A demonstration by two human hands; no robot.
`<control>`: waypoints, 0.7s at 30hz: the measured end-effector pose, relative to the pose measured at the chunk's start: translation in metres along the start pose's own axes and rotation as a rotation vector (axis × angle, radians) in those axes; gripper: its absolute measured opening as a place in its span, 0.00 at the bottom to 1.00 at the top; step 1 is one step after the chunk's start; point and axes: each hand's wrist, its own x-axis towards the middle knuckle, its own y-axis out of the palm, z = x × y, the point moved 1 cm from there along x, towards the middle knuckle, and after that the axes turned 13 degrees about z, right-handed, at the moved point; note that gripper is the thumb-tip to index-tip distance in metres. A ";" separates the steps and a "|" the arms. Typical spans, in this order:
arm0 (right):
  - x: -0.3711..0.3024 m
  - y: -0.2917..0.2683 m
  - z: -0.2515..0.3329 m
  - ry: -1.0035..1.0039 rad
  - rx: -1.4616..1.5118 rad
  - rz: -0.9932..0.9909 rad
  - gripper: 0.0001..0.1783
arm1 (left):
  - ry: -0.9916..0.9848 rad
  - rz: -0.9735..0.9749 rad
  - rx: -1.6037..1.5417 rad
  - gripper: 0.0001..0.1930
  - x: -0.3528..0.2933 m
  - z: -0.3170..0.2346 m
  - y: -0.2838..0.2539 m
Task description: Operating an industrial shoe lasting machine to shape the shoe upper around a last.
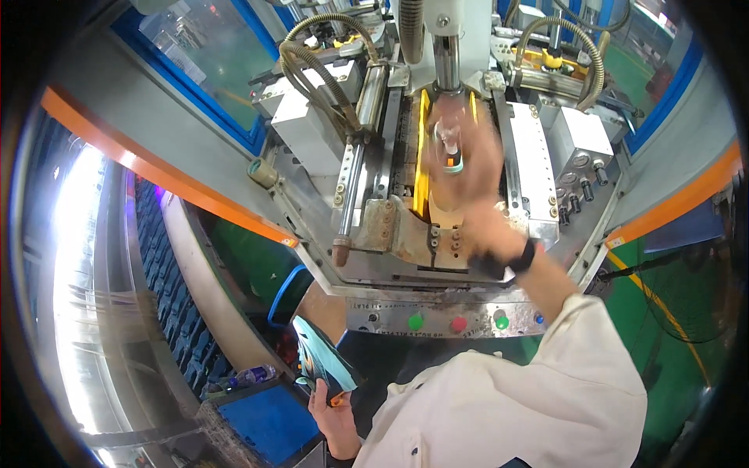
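Observation:
Down at the lower left my left hand (331,411) is closed on the end of a teal and black shoe upper (321,356). The upper has light and orange details and hangs tilted beside the machine. My right hand (477,160), with a black band at its wrist, reaches into the middle of a press machine (403,236). Motion smears its fingers. Partly behind that hand shows a small teal, white and orange thing (452,165), whose kind I cannot make out. It lies between two yellow side plates (421,168), below a vertical metal rod (447,62).
Metal cylinders (355,183) and hoses flank the press. Along its front edge runs a panel with green and red buttons (458,323). At the left are a blue-topped stand (265,421), a bottle (253,376) and a conveyor (168,281). Orange-edged frames (175,179) rise either side.

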 end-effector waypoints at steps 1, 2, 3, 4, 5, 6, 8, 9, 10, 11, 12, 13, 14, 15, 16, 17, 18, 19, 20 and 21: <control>0.054 -0.025 -0.011 -0.077 0.252 -0.169 0.31 | -0.002 0.017 -0.014 0.14 0.002 0.003 0.004; 0.106 -0.047 -0.023 -0.191 -0.002 -0.390 0.37 | -0.016 0.043 -0.010 0.14 0.001 0.006 0.012; 0.144 -0.055 -0.033 -0.286 -0.036 -0.392 0.34 | -0.020 0.056 -0.002 0.14 -0.002 0.006 0.017; 0.172 -0.057 -0.027 -0.001 0.134 -0.186 0.26 | -0.011 0.048 -0.003 0.14 -0.005 0.005 0.019; 0.193 -0.057 -0.022 0.281 0.294 0.025 0.19 | -0.006 0.027 -0.003 0.14 -0.007 0.007 0.023; 0.205 -0.054 -0.031 0.275 0.288 0.022 0.19 | -0.008 0.016 -0.009 0.13 -0.009 0.010 0.027; 0.212 -0.040 -0.051 -0.002 0.568 -0.067 0.21 | -0.018 0.030 -0.009 0.13 -0.011 0.017 0.021; 0.210 -0.042 -0.050 0.000 0.574 -0.064 0.21 | -0.028 0.045 -0.006 0.13 -0.013 0.019 0.020; 0.208 -0.045 -0.048 -0.024 0.540 -0.066 0.21 | -0.019 0.040 -0.021 0.14 -0.016 0.022 0.020; 0.207 -0.049 -0.045 -0.050 0.506 -0.068 0.21 | -0.014 0.035 -0.022 0.14 -0.021 0.024 0.021; 0.207 -0.051 -0.050 -0.054 0.504 -0.068 0.21 | -0.011 0.030 -0.023 0.14 -0.024 0.026 0.023; 0.210 -0.052 -0.054 -0.135 0.466 -0.114 0.21 | -0.006 0.023 -0.025 0.14 -0.027 0.029 0.025; 0.214 -0.054 -0.056 -0.218 0.428 -0.158 0.21 | -0.001 0.023 -0.030 0.14 -0.030 0.034 0.025; 0.216 -0.052 -0.056 -0.218 0.439 -0.150 0.21 | 0.007 0.013 -0.044 0.14 -0.035 0.037 0.019; 0.219 -0.047 -0.055 -0.103 0.355 -0.149 0.22 | 0.019 -0.002 -0.059 0.14 -0.039 0.039 0.013; 0.223 -0.039 -0.054 0.009 0.276 -0.142 0.23 | 0.033 -0.023 -0.063 0.14 -0.042 0.040 0.008; 0.224 -0.027 -0.049 0.013 0.245 -0.132 0.25 | 0.048 -0.076 -0.064 0.14 -0.050 0.040 -0.001; 0.223 -0.001 -0.040 0.004 0.288 -0.096 0.25 | 0.068 -0.138 -0.068 0.14 -0.061 0.038 -0.010; 0.229 0.011 -0.054 0.015 0.313 -0.055 0.25 | 0.079 -0.122 -0.053 0.16 -0.073 0.034 -0.013; 0.221 0.024 -0.067 0.023 0.362 0.004 0.25 | 0.096 -0.184 -0.058 0.16 -0.086 0.033 -0.015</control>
